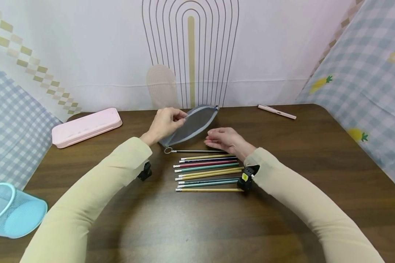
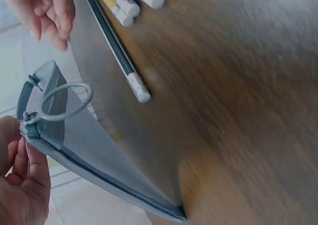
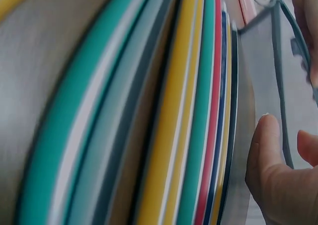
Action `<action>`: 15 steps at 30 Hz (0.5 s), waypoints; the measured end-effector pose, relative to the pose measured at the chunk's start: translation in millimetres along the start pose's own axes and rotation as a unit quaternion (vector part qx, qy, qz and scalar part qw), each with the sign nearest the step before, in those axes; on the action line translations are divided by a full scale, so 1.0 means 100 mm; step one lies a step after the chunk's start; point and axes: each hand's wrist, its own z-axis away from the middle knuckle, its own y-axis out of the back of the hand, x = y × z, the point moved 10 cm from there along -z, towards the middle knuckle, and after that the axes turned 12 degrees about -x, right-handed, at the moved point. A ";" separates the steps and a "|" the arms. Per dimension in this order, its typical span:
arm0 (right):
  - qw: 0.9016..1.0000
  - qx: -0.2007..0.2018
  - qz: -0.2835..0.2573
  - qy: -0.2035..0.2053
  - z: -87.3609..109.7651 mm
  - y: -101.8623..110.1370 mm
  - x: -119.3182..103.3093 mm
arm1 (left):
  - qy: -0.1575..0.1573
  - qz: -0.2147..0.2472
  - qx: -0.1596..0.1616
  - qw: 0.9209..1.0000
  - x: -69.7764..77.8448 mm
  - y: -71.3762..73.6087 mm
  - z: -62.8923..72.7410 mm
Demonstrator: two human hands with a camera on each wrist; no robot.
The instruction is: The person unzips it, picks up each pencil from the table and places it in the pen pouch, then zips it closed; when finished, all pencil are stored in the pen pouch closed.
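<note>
A grey mesh zip pouch [image 1: 199, 124] stands with its mouth spread at the back middle of the table. My left hand [image 1: 166, 122] pinches the rim of the pouch between thumb and fingers. A ring pull [image 2: 67, 103] hangs at the zip's end. Just right of the pouch's mouth, my right hand [image 1: 228, 140] hovers with loosely bent fingers and nothing in them; thumb and fingers stand apart in the right wrist view. In front of the pouch lies a row of pencils, among them a dark pencil [image 2: 117, 48], a red pencil [image 1: 205, 163] and a yellow pencil [image 1: 210, 190].
At the back left lies a pink case [image 1: 87, 126]. A light pink pen [image 1: 276, 111] rests near the back right edge. A blue mesh cup [image 1: 26, 215] lies at the left front. Patterned cloth [image 1: 266, 47] hangs behind the wooden table [image 1: 184, 230].
</note>
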 end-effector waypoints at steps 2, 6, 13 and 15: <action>1.000 -0.002 -0.001 0.000 -0.02 -0.07 0.02 | 0.010 0.008 0.003 1.000 0.01 0.00 0.01; 1.000 0.003 -0.011 0.008 -0.07 -0.16 0.06 | 0.032 0.030 0.006 0.999 0.02 -0.03 0.04; 0.999 0.001 -0.021 0.036 -0.10 -0.27 0.08 | 0.050 0.056 0.000 0.997 0.05 -0.08 0.08; 0.999 0.001 -0.014 0.039 -0.10 -0.29 0.08 | 0.057 0.052 0.001 0.997 0.05 -0.08 0.09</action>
